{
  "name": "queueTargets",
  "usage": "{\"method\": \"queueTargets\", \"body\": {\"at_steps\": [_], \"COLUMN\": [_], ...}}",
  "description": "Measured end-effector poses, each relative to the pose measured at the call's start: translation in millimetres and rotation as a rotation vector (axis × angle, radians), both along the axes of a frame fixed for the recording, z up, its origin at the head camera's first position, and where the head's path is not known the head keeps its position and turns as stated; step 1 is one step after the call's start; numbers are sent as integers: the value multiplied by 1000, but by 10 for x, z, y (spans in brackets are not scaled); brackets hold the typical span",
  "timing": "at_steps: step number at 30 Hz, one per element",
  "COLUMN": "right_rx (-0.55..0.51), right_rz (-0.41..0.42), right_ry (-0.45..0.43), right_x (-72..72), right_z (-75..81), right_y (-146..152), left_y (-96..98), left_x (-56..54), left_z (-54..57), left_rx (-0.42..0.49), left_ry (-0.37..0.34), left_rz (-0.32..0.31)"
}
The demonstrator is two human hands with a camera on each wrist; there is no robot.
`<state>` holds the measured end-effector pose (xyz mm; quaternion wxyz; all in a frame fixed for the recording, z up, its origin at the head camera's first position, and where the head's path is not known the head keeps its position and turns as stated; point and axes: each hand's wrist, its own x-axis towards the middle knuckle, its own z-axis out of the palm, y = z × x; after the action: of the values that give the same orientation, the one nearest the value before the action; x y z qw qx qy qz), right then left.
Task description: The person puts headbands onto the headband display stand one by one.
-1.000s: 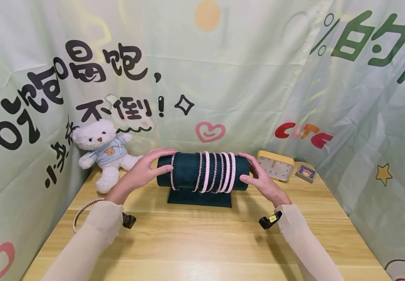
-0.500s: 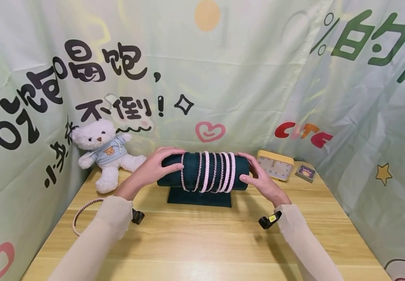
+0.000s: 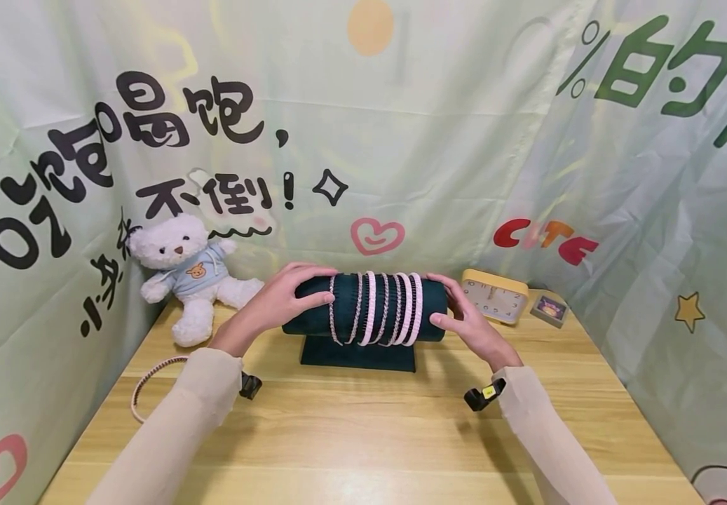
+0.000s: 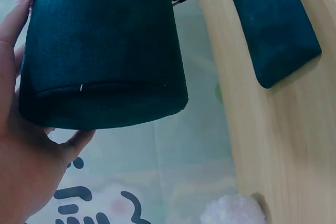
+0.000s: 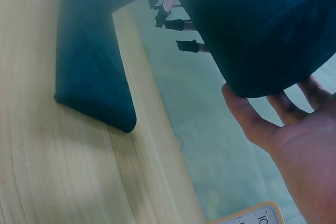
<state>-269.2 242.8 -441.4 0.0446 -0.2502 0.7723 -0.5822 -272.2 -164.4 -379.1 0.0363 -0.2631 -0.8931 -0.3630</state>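
Note:
A dark green velvet headband stand (image 3: 344, 308), a horizontal roll on a flat base, stands mid-table in the head view. Several pink and glittery headbands (image 3: 371, 308) sit around it. My left hand (image 3: 277, 301) reaches over the roll's left end, thumb in front and fingers on top. Its fingertips hold the leftmost thin glittery headband (image 3: 333, 319), whose edge also shows in the left wrist view. My right hand (image 3: 467, 326) grips the roll's right end. In the right wrist view its fingers (image 5: 249, 116) bend against the roll, and dark headband ends (image 5: 187, 45) stick out underneath.
A loose headband (image 3: 138, 389) lies at the table's left, partly behind my left sleeve. A white teddy bear (image 3: 195, 273) sits back left. Behind my right hand stand a yellow clock (image 3: 496, 298) and a small framed item (image 3: 549, 309). Printed cloth (image 3: 451, 175) encloses the table.
My left hand has slid rightward along the roll, bringing the leftmost glittery headband closer to the others. The right hand has stayed at the right end.

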Motion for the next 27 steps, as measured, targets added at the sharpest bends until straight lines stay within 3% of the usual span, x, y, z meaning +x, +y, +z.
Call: {"method": "queueTargets", "body": {"at_steps": [11,17,22,27], "right_rx": [-4,-5,5,4], "right_rz": [-3,-4,-6,-9], "right_ry": [-5,-7,-8,-5], "right_x": [-1,13,12,9], "right_z": [-7,2,3,10], "right_y": [1,-3,-9,-10], "left_y": [34,18,-75,-241], "left_x": [12,2,0,24], "left_z": [7,-22,-50,-48], "left_rx": [-43,-9,48,80], "left_ry": [36,49,63,62], "left_rz": [18,-5,-36,-19]}}
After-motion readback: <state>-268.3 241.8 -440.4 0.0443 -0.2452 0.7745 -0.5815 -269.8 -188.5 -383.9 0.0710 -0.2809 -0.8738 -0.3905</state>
